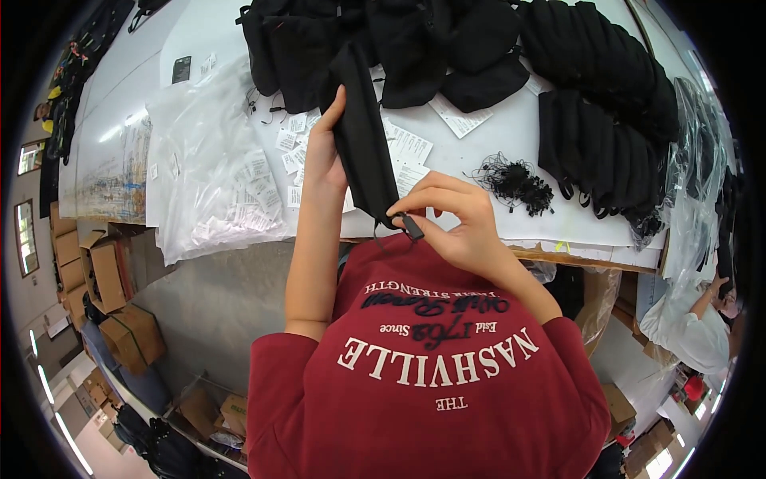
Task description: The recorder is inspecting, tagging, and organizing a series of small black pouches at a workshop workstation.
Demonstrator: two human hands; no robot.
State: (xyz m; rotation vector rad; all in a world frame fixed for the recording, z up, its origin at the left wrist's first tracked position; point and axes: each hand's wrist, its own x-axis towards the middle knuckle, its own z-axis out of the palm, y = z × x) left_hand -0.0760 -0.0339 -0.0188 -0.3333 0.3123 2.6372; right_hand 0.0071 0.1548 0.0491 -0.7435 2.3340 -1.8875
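A worker's left hand (325,156) clasps a narrow, matte black fabric pouch (365,148) above the front of the smooth white table (570,229), the right hand's (456,217) grip pinched on its near end beside a stiff black tag (412,227). The step looks like fitting the tag, the next move calling for steady fingertips; wiry black string fasteners (515,184) lie heaped nearby.

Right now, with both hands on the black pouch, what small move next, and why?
Perhaps gently tug the small black tab to test its attachment: it sits by the right hand, at the lower end of the black pouch, while the left hand grips higher.
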